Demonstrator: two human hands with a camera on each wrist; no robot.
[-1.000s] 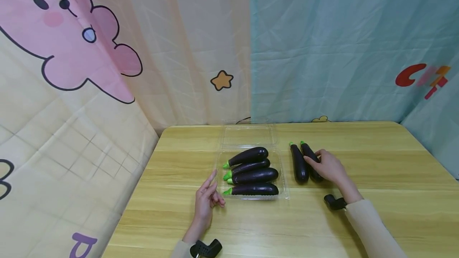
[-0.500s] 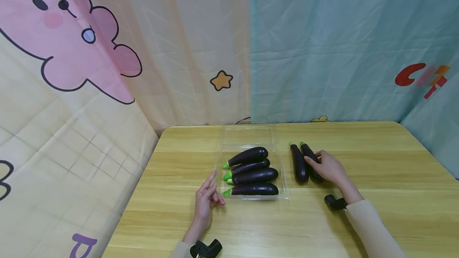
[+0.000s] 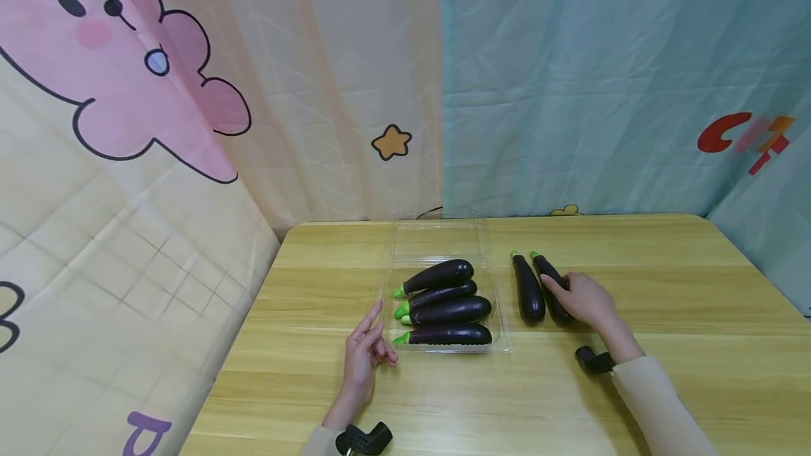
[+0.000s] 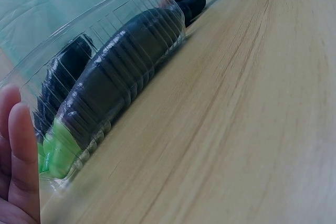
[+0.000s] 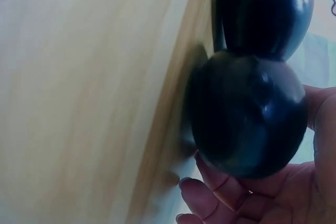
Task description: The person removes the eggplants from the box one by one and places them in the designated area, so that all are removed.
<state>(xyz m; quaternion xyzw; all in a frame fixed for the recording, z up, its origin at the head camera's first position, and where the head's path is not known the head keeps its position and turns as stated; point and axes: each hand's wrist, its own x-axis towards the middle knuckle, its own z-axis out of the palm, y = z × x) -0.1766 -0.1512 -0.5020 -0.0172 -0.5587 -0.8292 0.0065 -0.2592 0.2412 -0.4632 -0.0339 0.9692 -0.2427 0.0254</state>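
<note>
Eggplant (image 5: 249, 116), one, dark and glossy, green stem at far end: to the right of the box; whether resting on the table (image 3: 462, 407) or slightly lifted, cannot tell. Held in the right hand (image 3: 583, 299), thumb on one side, fingers curled on the other, around the thick near half.

Handling, estimated: fairly light, firm, rounded; smooth skin likely slippery, may roll or bruise if squeezed. Best hold: across the thick body, not by the stem.

Second eggplant (image 3: 529, 292), one: just left of the first, stem also far.

Clear box (image 3: 504, 329), one, lid (image 3: 440, 239) folded back on the far side: thin, probably flexible, easily shifted. Contains four eggplants (image 3: 448, 312), stems left.

Left hand (image 3: 361, 364): at the box's left edge, gripping nothing, forefinger extended; contact unclear.
</note>
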